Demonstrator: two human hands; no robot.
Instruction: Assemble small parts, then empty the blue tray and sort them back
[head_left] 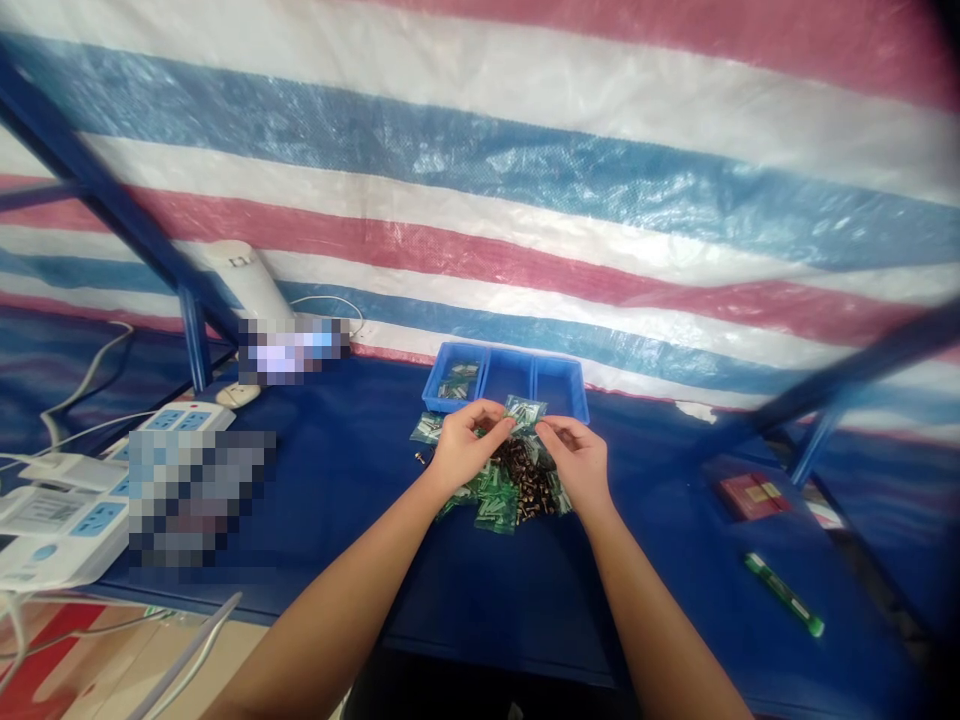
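Between my two hands is a small clear plastic bag point(524, 409) with silvery metal pieces in it. My left hand point(470, 440) pinches its left side between thumb and fingers. At its right edge, my right hand point(577, 455) grips it the same way. Below the hands lies a pile of dark bronze-coloured screws point(536, 490). Several greenish small bags of metal pieces point(496, 500) lie against the pile on its left. Just behind the hands stands a blue three-compartment tray point(510, 378); its left compartment holds similar small bags point(459, 380).
Power strips point(97, 520) with plugs and cables lie at the left. A white cylinder point(251, 285) stands at the back left. On the right are a red box point(754, 496) and a green tube-shaped pack point(784, 594). Blue frame bars point(193, 340) rise at both sides.
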